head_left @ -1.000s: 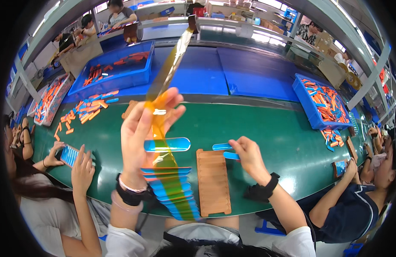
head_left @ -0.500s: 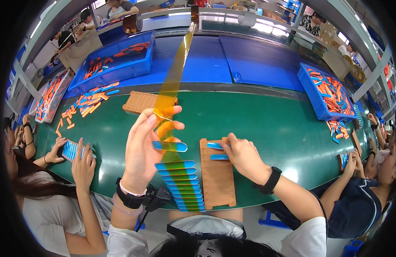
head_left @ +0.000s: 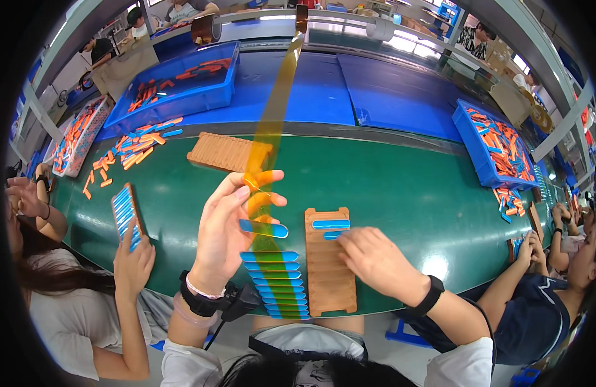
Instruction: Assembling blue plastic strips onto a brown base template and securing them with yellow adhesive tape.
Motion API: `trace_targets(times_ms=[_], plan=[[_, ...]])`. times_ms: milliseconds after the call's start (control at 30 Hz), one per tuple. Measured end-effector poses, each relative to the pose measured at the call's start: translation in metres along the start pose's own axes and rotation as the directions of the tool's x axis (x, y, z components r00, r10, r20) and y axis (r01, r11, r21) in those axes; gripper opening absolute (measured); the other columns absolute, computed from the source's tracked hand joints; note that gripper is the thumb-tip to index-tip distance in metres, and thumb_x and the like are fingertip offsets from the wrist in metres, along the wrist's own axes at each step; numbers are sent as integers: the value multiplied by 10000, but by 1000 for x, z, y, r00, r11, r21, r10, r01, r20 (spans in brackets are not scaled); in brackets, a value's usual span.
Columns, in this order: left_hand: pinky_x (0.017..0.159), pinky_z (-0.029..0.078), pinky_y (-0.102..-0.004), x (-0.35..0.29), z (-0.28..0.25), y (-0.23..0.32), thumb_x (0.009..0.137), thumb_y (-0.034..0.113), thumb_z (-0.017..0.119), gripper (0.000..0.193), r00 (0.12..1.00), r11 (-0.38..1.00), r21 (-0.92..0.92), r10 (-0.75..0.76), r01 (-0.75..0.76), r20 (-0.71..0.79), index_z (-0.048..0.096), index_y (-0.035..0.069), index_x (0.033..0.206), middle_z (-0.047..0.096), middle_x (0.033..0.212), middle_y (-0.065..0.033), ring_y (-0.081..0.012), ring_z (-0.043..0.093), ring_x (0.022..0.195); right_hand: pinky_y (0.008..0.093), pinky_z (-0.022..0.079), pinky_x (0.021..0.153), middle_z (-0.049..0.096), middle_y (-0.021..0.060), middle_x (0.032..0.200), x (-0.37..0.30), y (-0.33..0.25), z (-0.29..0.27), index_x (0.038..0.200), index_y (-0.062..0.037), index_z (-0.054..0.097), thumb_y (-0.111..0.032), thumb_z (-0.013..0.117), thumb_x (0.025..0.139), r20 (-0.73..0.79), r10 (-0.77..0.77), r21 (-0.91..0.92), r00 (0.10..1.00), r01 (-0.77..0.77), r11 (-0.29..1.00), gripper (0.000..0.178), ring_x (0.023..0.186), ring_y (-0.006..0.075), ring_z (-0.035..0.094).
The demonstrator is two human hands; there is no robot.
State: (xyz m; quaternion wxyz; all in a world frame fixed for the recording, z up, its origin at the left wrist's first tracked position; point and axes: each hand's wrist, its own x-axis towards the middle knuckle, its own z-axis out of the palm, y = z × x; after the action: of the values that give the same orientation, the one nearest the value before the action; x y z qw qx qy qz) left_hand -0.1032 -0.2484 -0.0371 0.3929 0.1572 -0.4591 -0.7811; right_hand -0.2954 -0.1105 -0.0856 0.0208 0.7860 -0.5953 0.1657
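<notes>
My left hand [head_left: 227, 226] is raised above the green table [head_left: 401, 187] and grips a long strip of clear amber tape [head_left: 272, 122] that runs up to the far shelf. Several blue sticks [head_left: 272, 277] cling to the tape's lower part in a ladder below my fingers. My right hand [head_left: 375, 261] rests palm down on a slotted brown tray [head_left: 327, 284], its fingers over a blue stick [head_left: 330, 224] lying in the upper slots. A black band circles each wrist.
A second brown tray [head_left: 223, 151] lies further back. Blue bins of orange and blue sticks [head_left: 181, 87] [head_left: 498, 145] sit left and right, with loose sticks [head_left: 133, 145] on the table. A person at left holds a filled tray [head_left: 125, 216]; another person [head_left: 549, 284] sits at right.
My left hand has come down and nearer with the tape, so the ladder of blue sticks hangs lower. My right hand slid from the tray's left edge onto its upper part.
</notes>
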Motion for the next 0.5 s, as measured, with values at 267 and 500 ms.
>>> trace_targets(times_ms=[267,500], plan=[[686,526,-338,-1,2,-1,856,136,399,219,1000,1000,-9,0,0,17,436,-5,1019,476,1163,-200,-225,560,930,378,406,869,524,202,1080,-3,-20,10,1076,69,462,-252,607,761,53,-42,-135,998,49,990,472,992,296,518],[733,514,-358,-2,16,-1,862,130,403,203,999,999,16,-35,35,40,442,11,1022,481,1166,-186,-242,553,974,381,427,839,539,176,1007,14,-15,7,1036,42,478,-187,596,768,67,-44,137,997,35,990,371,936,306,536]])
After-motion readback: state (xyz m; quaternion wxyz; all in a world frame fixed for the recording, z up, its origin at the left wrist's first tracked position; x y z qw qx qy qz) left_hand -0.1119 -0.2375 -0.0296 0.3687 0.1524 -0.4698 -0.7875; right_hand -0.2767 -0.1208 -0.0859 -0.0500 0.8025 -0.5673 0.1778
